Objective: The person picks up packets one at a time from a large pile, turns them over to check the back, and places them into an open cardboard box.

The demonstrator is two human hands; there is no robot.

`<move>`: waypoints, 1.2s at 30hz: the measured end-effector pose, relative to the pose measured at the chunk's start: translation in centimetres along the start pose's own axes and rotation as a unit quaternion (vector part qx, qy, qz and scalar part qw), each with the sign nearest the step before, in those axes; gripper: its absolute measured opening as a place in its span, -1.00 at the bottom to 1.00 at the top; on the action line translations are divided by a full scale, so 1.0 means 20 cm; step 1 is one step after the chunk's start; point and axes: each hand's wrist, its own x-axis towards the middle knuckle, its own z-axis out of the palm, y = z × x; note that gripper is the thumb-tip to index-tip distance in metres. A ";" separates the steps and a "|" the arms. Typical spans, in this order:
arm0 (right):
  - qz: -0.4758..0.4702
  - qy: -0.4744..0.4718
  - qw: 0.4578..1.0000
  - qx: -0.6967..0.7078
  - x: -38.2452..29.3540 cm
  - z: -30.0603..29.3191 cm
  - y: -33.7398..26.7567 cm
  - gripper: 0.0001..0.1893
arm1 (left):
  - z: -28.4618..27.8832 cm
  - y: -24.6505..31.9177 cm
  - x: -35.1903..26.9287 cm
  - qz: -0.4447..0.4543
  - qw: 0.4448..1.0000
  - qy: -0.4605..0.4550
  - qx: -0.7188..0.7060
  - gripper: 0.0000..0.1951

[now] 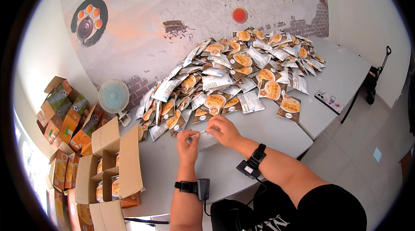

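My left hand (188, 146) and my right hand (227, 132) pinch the top edge of a pale packet (207, 141) between thumbs and fingers. The packet hangs just above the grey table (223, 169), and its far side is turned away from me. Beyond my hands rises a large heap of brown and white food sachets (217, 80), many with an orange bowl picture and printed writing. One sachet (289, 108) lies flat at the heap's right front. An open cardboard carton (131, 163) stands to the left of my left hand, its dividers parting several upright sachets (115, 187).
A small electric fan (114, 96) stands behind the carton. Stacked orange and green boxes (66, 111) fill the far left, with more orange boxes (60, 169) below. A phone in a patterned case (329, 101) lies on the right table. A black folding trolley (373, 82) stands by the wall.
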 end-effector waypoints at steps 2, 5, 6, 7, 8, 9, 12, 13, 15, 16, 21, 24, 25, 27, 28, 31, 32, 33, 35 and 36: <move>0.009 -0.003 1.000 0.004 0.00 0.00 -0.02 -0.90 | 0.00 0.00 0.00 0.004 1.000 0.001 0.001 -0.94; 0.001 -0.006 1.000 0.002 0.00 0.00 -0.02 -0.90 | 0.00 0.00 0.00 0.012 1.000 0.010 0.004 -0.95; -0.001 -0.007 1.000 -0.001 0.00 0.00 -0.02 -0.90 | 0.00 0.01 0.00 0.019 1.000 0.016 0.007 -0.95; -0.004 -0.008 1.000 -0.003 0.00 0.00 -0.02 -0.90 | 0.01 0.01 0.00 0.025 0.999 0.023 0.009 -0.95; -0.007 -0.009 1.000 -0.006 0.01 0.00 -0.02 -0.90 | 0.00 0.02 0.00 0.032 0.999 0.024 0.016 -0.95; -0.004 -0.008 1.000 -0.005 0.00 0.00 -0.02 -0.90 | 0.00 0.01 0.00 0.039 0.999 0.025 0.022 -0.96; 0.006 -0.002 1.000 0.002 -0.01 0.01 0.00 -0.89 | 0.01 0.00 0.00 0.045 0.998 0.025 0.034 -0.96; 0.009 0.004 1.000 0.005 -0.01 0.01 0.00 -0.89 | 0.00 0.00 0.00 0.045 0.998 0.024 0.038 -0.96; 0.031 0.009 0.999 0.019 -0.01 0.01 0.00 -0.89 | 0.00 0.00 0.01 0.036 0.998 0.015 0.041 -0.96; 0.049 0.007 0.998 0.030 0.00 -0.01 -0.01 -0.88 | 0.00 0.00 0.00 0.031 0.999 0.009 0.042 -0.95; 0.094 0.030 0.994 0.045 0.01 -0.02 -0.02 -0.86 | -0.01 -0.09 0.00 -0.039 0.998 0.045 -0.024 -0.94; 0.082 0.026 0.996 0.028 0.01 -0.03 0.03 -0.84 | -0.01 -0.10 0.00 -0.043 0.998 0.043 -0.018 -0.94; 0.084 0.027 0.996 0.033 0.01 -0.03 0.03 -0.84 | -0.02 -0.10 0.00 -0.043 0.998 0.042 -0.014 -0.94; 0.083 0.027 0.995 0.039 0.00 -0.02 0.05 -0.84 | -0.02 -0.10 0.00 -0.024 0.999 0.041 0.000 -0.94; 0.079 0.025 0.996 0.040 0.01 -0.02 0.07 -0.84 | -0.02 -0.11 0.00 -0.015 0.999 0.040 0.007 -0.94; 0.072 0.021 0.996 0.041 0.00 -0.01 0.08 -0.85 | -0.02 -0.12 0.00 -0.002 0.999 0.046 0.014 -0.93; 0.070 0.020 0.997 0.040 0.00 -0.01 0.08 -0.85 | -0.02 -0.12 0.00 0.000 0.999 0.050 0.013 -0.93; 0.068 0.023 0.997 0.036 0.00 -0.01 0.08 -0.85 | -0.02 -0.10 0.00 0.001 0.998 0.054 0.012 -0.93; 0.065 0.029 0.997 0.028 0.00 -0.01 0.07 -0.85 | -0.02 -0.08 0.00 0.015 0.998 0.063 0.020 -0.93; 0.061 0.033 0.997 0.025 0.00 -0.01 0.07 -0.84 | -0.01 -0.07 0.01 0.028 0.997 0.068 0.028 -0.93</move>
